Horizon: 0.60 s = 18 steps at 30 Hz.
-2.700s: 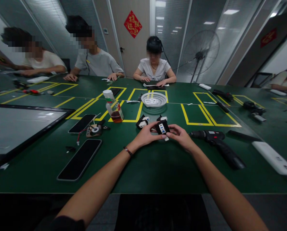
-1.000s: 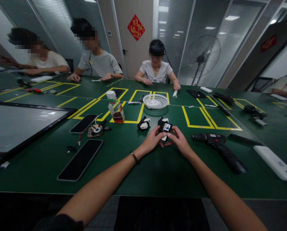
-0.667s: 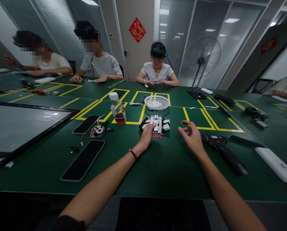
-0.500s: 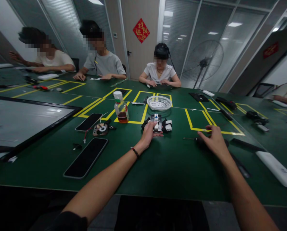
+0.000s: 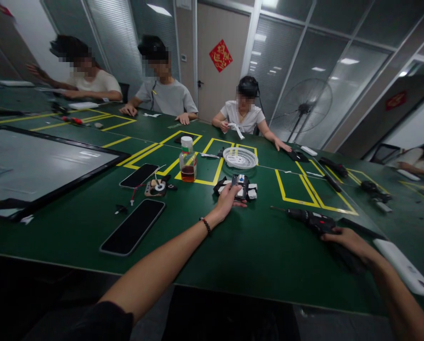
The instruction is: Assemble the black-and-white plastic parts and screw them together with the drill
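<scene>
My left hand (image 5: 227,201) rests on the green table (image 5: 240,246), fingers on a small black-and-white module (image 5: 240,186) with a blue mark, among a few similar black and white parts (image 5: 220,186). My right hand (image 5: 347,242) is far to the right, wrapped around the handle of a black electric screwdriver (image 5: 313,220) lying on the table. Its bit points left.
A white mesh basket (image 5: 240,157), a bottle of brown liquid (image 5: 187,161), two dark phones (image 5: 132,227) and a small wired part (image 5: 157,187) lie nearby. A white slab (image 5: 405,266) lies right. A large screen panel (image 5: 37,163) lies left. Several people sit across the table.
Both hands held the module before. My left hand set it down among the parts and stays on it. My right hand moved right and closed on the screwdriver handle.
</scene>
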Each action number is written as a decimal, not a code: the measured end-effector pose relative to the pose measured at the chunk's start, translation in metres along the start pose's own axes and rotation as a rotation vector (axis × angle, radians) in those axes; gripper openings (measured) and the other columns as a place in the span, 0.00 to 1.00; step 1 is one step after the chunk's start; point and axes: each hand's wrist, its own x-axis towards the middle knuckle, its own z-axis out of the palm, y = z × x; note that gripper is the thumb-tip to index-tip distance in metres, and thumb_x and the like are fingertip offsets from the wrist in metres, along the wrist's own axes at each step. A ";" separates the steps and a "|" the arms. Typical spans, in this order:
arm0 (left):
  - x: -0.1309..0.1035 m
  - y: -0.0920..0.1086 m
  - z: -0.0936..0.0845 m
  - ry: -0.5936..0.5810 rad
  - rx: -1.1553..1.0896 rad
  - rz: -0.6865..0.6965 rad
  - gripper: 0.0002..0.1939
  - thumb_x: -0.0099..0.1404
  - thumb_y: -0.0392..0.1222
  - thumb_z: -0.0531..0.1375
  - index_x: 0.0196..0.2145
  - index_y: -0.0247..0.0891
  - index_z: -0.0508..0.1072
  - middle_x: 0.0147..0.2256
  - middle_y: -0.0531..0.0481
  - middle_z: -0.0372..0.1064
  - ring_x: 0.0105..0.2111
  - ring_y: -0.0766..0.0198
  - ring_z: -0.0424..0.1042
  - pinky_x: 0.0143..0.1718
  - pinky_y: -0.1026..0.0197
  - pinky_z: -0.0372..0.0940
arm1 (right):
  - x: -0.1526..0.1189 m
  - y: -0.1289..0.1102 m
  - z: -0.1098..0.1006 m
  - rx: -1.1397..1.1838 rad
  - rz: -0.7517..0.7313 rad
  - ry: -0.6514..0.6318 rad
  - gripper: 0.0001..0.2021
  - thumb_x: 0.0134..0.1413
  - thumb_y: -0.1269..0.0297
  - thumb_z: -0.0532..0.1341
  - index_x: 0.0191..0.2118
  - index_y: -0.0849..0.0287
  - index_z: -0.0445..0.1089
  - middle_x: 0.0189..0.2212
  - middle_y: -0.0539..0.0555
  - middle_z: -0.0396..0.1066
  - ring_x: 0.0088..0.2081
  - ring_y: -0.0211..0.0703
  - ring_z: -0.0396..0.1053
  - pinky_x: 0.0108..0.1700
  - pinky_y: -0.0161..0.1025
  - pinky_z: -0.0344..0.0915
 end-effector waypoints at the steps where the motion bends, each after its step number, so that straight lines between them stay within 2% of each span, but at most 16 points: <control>1: 0.000 0.001 -0.001 0.005 0.001 0.004 0.19 0.65 0.50 0.60 0.48 0.35 0.66 0.38 0.43 0.74 0.28 0.60 0.77 0.30 0.53 0.77 | -0.003 -0.002 0.002 0.076 0.013 -0.034 0.24 0.40 0.44 0.68 0.36 0.61 0.75 0.28 0.57 0.78 0.33 0.57 0.76 0.35 0.45 0.68; 3: 0.000 0.002 -0.002 0.006 0.004 0.011 0.19 0.65 0.50 0.60 0.48 0.36 0.66 0.38 0.43 0.74 0.29 0.59 0.77 0.30 0.53 0.77 | -0.009 -0.008 0.010 0.199 0.052 -0.002 0.25 0.41 0.45 0.69 0.40 0.60 0.74 0.30 0.57 0.78 0.34 0.56 0.76 0.35 0.45 0.68; 6: 0.001 0.001 -0.003 -0.002 0.023 0.032 0.21 0.65 0.51 0.60 0.49 0.36 0.65 0.38 0.44 0.74 0.29 0.59 0.77 0.30 0.54 0.77 | -0.017 -0.025 0.022 0.389 0.034 0.332 0.30 0.34 0.49 0.74 0.44 0.60 0.72 0.31 0.56 0.77 0.34 0.55 0.74 0.35 0.46 0.68; 7: 0.002 0.000 -0.003 -0.005 0.032 0.041 0.21 0.64 0.51 0.61 0.49 0.36 0.65 0.38 0.44 0.74 0.29 0.59 0.77 0.30 0.54 0.77 | -0.018 -0.033 0.025 0.516 -0.006 0.388 0.31 0.33 0.51 0.75 0.45 0.59 0.71 0.33 0.55 0.76 0.35 0.54 0.74 0.36 0.46 0.68; 8: 0.002 0.000 -0.003 -0.007 0.042 0.049 0.21 0.64 0.51 0.61 0.49 0.36 0.65 0.38 0.43 0.73 0.29 0.59 0.77 0.29 0.54 0.77 | -0.019 -0.043 0.026 0.689 -0.072 0.360 0.30 0.34 0.53 0.74 0.46 0.59 0.71 0.34 0.55 0.76 0.35 0.53 0.74 0.37 0.46 0.69; 11: 0.005 0.002 -0.004 0.008 0.082 0.078 0.22 0.64 0.51 0.61 0.51 0.36 0.64 0.40 0.43 0.73 0.29 0.60 0.77 0.29 0.54 0.77 | -0.019 -0.078 0.029 1.074 -0.275 -0.086 0.24 0.41 0.59 0.71 0.47 0.57 0.72 0.35 0.55 0.76 0.33 0.47 0.71 0.38 0.45 0.71; 12: 0.006 0.004 -0.005 0.015 0.100 0.092 0.22 0.65 0.51 0.61 0.51 0.37 0.64 0.41 0.42 0.73 0.29 0.60 0.77 0.29 0.54 0.77 | -0.018 -0.089 0.032 1.131 -0.313 -0.219 0.22 0.42 0.60 0.69 0.47 0.58 0.73 0.32 0.55 0.75 0.30 0.45 0.69 0.35 0.43 0.70; 13: 0.007 0.006 -0.006 0.020 0.123 0.113 0.23 0.65 0.51 0.61 0.52 0.37 0.64 0.42 0.42 0.73 0.29 0.60 0.77 0.29 0.54 0.77 | -0.016 -0.099 0.035 1.184 -0.341 -0.298 0.20 0.45 0.60 0.67 0.46 0.59 0.74 0.29 0.54 0.73 0.27 0.42 0.67 0.30 0.40 0.68; 15: 0.008 0.013 -0.010 0.035 0.188 0.182 0.24 0.64 0.50 0.61 0.53 0.37 0.63 0.43 0.42 0.72 0.30 0.60 0.76 0.29 0.55 0.76 | -0.010 -0.116 0.047 1.234 -0.358 -0.400 0.17 0.52 0.58 0.62 0.43 0.63 0.75 0.24 0.55 0.70 0.22 0.39 0.61 0.23 0.37 0.62; 18: 0.010 0.024 -0.018 0.084 0.315 0.287 0.27 0.63 0.48 0.63 0.55 0.38 0.62 0.44 0.43 0.72 0.32 0.61 0.75 0.30 0.56 0.76 | 0.000 -0.131 0.069 1.236 -0.367 -0.480 0.15 0.55 0.59 0.59 0.40 0.65 0.76 0.20 0.54 0.66 0.20 0.39 0.59 0.22 0.36 0.60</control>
